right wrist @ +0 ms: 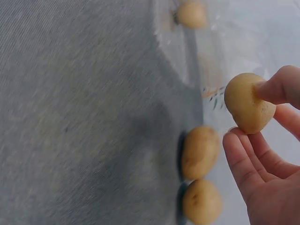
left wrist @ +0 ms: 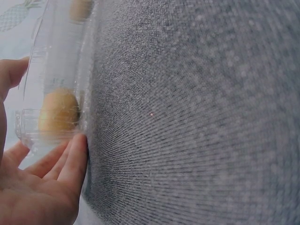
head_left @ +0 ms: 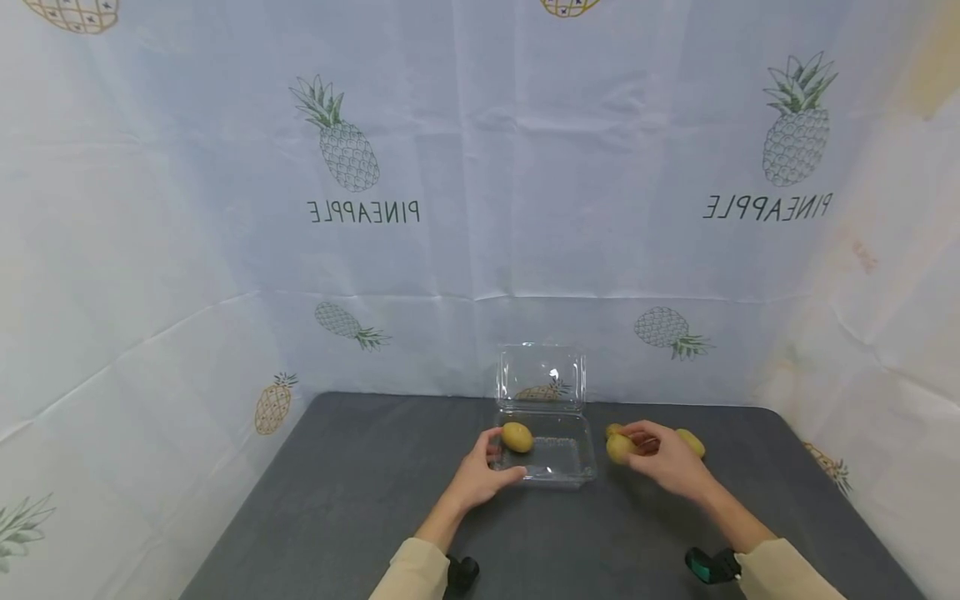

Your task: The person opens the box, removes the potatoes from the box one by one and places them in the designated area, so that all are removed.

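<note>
A clear plastic clamshell container (head_left: 561,457) stands on the table with its lid raised at the back. One yellow potato (head_left: 517,437) lies in its left part. My left hand (head_left: 478,477) grips the container's front left corner, thumb along the front and fingers at the left side. Just right of the container, my right hand (head_left: 671,461) pinches a second potato (right wrist: 248,103) between thumb and fingertips, held above the table. Two more potatoes lie on the table near that hand: one potato (head_left: 691,442) to its right, another (head_left: 612,430) partly hidden behind the held one.
The dark grey table (head_left: 360,500) ends at a white cloth (head_left: 450,258) printed with pineapples, hung at the back and both sides. A black band with a green part (head_left: 708,567) is at my right wrist, a black device (head_left: 462,573) at my left.
</note>
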